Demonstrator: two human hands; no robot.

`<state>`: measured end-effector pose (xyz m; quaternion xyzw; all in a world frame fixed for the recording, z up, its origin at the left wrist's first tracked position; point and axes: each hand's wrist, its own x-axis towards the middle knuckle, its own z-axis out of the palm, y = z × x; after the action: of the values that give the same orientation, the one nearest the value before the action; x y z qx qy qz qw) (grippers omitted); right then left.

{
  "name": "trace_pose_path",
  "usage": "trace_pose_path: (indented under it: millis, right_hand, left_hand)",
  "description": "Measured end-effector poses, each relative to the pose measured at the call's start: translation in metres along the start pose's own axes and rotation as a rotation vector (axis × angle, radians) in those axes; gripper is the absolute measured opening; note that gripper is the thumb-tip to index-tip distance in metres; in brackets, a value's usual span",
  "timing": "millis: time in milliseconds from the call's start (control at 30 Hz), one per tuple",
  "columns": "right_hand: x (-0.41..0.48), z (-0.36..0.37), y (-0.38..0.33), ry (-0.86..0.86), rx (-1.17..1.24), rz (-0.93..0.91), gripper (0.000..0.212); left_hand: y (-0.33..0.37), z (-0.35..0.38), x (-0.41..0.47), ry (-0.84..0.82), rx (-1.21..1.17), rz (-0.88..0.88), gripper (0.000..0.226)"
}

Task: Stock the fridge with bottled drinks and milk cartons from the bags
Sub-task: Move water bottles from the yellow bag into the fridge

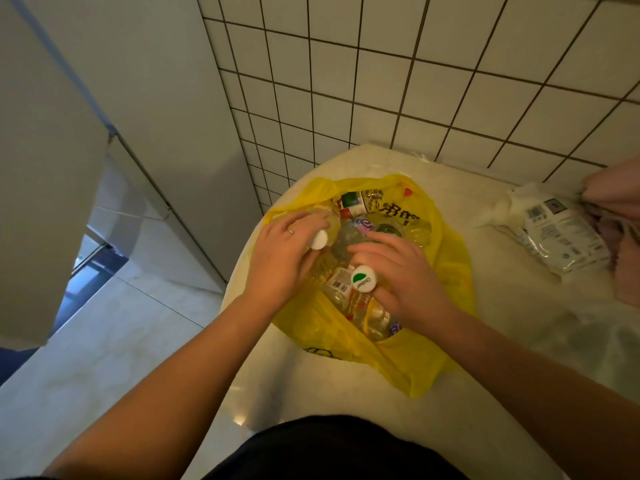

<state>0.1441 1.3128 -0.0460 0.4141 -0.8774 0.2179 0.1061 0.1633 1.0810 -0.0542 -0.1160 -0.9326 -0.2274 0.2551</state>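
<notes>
A yellow plastic bag (450,271) lies open on a pale round table (502,306), filled with several clear bottles. My left hand (280,258) reaches into the bag's left side, its fingers curled round a bottle with a plain white cap (319,240). My right hand (405,271) is inside the bag too, gripping the neck of a bottle whose white cap carries a green leaf mark (363,278). More bottles with red, green and purple labels (353,204) lie deeper in the bag, partly hidden by my hands.
The white fridge (166,98) stands to the left against the tiled wall (415,81), its door (41,168) swung open at far left. A white plastic packet (561,233) and pink cloth (616,195) lie at the table's right edge. Pale floor tiles (121,341) show at lower left.
</notes>
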Motion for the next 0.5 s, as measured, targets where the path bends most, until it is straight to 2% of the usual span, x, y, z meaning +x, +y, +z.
trace_pose_path:
  millis: [167, 367, 500]
  right_hand:
    - [-0.001, -0.031, -0.029, 0.209, 0.376, 0.163, 0.031]
    - [-0.002, -0.071, -0.068, 0.367, 0.770, 0.375, 0.030]
    - [-0.010, -0.086, -0.081, 0.449, 0.865, 0.411, 0.019]
  left_hand:
    - [0.018, -0.038, 0.013, 0.001, -0.105, -0.047, 0.041]
    - [0.054, -0.080, 0.020, 0.063, -0.269, -0.119, 0.031]
    - [0.071, -0.096, 0.006, 0.038, -0.390, -0.179, 0.030]
